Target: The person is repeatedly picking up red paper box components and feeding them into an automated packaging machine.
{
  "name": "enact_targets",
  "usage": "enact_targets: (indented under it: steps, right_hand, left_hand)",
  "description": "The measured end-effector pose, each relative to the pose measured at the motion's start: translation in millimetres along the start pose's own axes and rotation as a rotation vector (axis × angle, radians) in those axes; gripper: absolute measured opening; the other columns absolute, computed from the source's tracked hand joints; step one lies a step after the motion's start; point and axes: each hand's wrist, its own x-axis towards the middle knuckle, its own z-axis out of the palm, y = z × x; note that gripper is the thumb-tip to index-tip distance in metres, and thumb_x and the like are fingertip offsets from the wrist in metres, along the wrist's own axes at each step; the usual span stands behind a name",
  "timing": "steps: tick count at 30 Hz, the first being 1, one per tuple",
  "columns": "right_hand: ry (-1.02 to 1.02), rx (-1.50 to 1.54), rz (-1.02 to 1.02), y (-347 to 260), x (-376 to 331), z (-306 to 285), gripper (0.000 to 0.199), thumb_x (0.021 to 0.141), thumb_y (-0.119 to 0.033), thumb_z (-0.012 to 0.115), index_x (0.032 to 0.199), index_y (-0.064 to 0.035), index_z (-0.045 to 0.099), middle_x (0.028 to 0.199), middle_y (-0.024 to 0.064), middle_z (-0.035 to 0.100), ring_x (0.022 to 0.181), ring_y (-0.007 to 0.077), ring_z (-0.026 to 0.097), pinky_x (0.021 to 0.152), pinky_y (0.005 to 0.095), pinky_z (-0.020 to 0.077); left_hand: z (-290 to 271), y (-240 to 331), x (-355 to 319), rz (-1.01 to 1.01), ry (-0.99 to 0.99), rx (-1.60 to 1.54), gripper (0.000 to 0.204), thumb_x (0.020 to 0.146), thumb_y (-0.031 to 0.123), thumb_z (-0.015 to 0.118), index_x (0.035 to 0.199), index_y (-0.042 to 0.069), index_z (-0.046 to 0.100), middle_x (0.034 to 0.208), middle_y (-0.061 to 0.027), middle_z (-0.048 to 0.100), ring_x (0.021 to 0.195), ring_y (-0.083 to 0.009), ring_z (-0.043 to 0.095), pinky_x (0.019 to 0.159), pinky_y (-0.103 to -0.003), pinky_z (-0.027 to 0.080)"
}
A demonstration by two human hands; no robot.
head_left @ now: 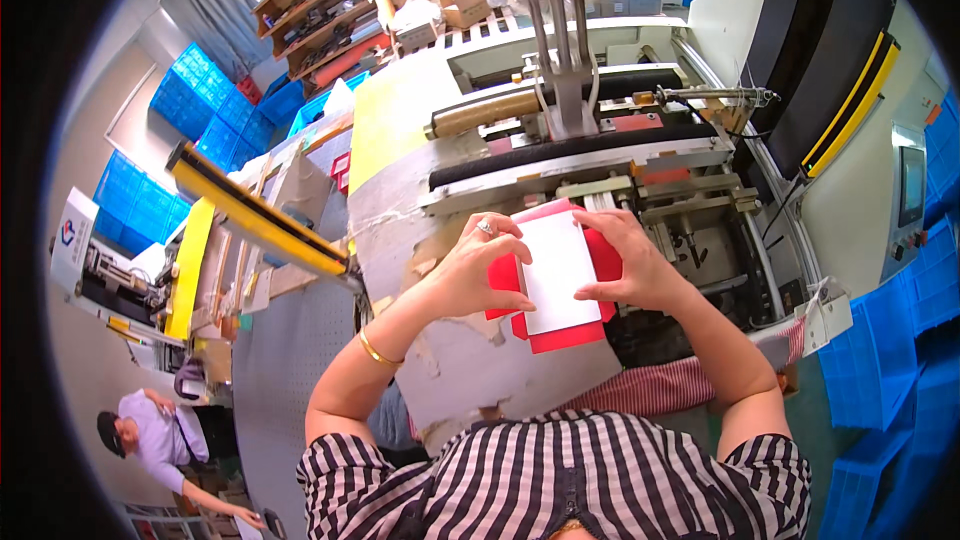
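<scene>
Both hands hold a flat red card blank (560, 335) with a white sheet (557, 272) lying on its upper face, just above the near edge of the machine bed (470, 360). The left hand (470, 270) grips the blank's left edge, fingers curled over the top and thumb beneath; a ring shows on one finger and a gold bangle (377, 351) sits on the wrist. The right hand (630, 265) pinches the right edge, fingertips pressed on the white sheet. The piece is tilted a little, its far end pointing toward the rollers (560, 155) and guide rails at the middle of the machine.

By the look of it, the white sheet is already set squarely on the red blank, with a red margin showing along the near and right edges. The piece is not yet in the machine: it hangs clear of the feed area, apart from the rollers. Whether the sheet is glued down or only laid on cannot be told.

Blue crates (900, 330) stand at the right, and another person (150, 440) works at the lower left, well apart.
</scene>
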Motion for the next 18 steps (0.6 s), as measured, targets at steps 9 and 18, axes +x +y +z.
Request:
enact_targets:
  steps: [9, 18]
  right_hand:
    - [-0.093, 0.29, 0.28, 149, 143, -82, 0.096, 0.073, -0.042, 0.082, 0.146, -0.0032, 0.034, 0.125, 0.0177, 0.055, 0.118, 0.0267, 0.052, 0.103, 0.0378, 0.0388]
    - [0.066, -0.145, -0.067, 176, 227, -145, 0.086, 0.081, -0.04, 0.075, 0.147, -0.0065, 0.031, 0.134, 0.0162, 0.051, 0.12, 0.0243, 0.053, 0.106, 0.0375, 0.0389]
  left_hand:
    - [-53, -92, 162, -0.145, 0.186, -0.229, 0.08, 0.074, 0.017, 0.082, 0.142, 0.012, 0.039, 0.129, -0.0106, 0.055, 0.118, -0.0198, 0.052, 0.103, -0.037, 0.042]
    - [-106, -136, 251, 0.118, 0.375, -0.08, 0.104, 0.063, 0.039, 0.089, 0.146, 0.009, 0.033, 0.118, -0.0159, 0.059, 0.117, -0.026, 0.054, 0.102, -0.043, 0.043]
